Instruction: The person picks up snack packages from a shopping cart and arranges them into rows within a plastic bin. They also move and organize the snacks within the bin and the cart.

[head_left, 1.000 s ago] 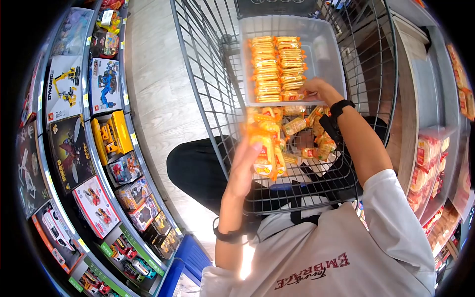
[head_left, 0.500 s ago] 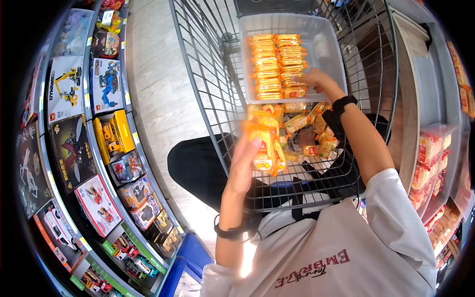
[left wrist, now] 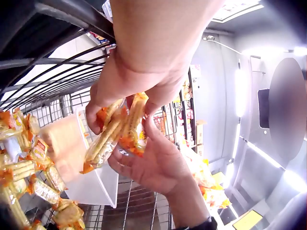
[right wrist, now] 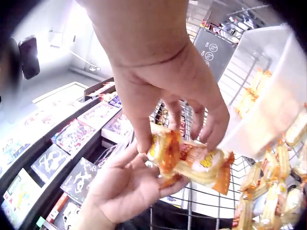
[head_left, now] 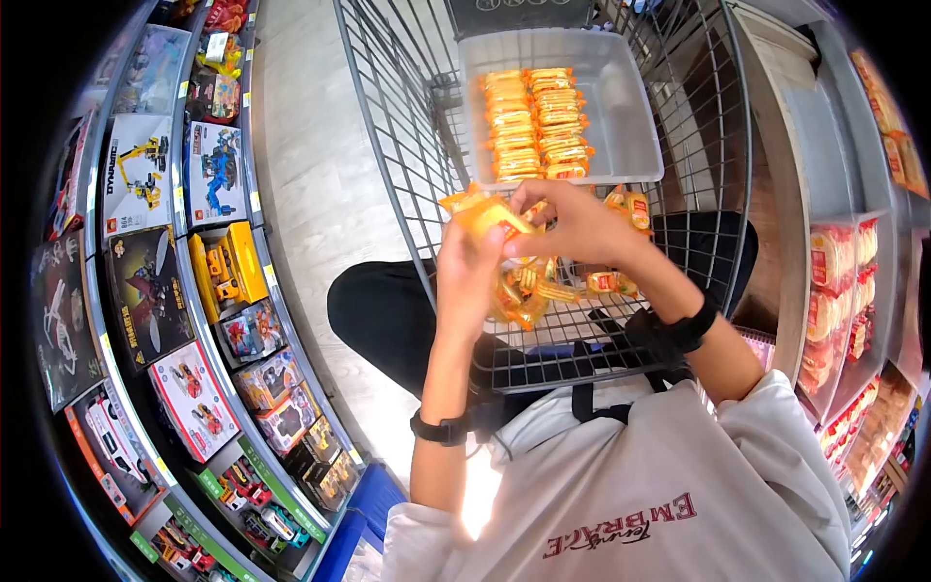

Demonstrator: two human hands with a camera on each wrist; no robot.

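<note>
head view: right hand [head_left: 585, 225], now out of the bin [head_left: 613, 131], seemingly grips packets [head_left: 490, 217].

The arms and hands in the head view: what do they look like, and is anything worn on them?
They are a person's: the left hand and right hand wear no gloves. A black band circles the left wrist, and another dark band the right. The forearms are uncovered, below loose, short white sleeves.
</note>
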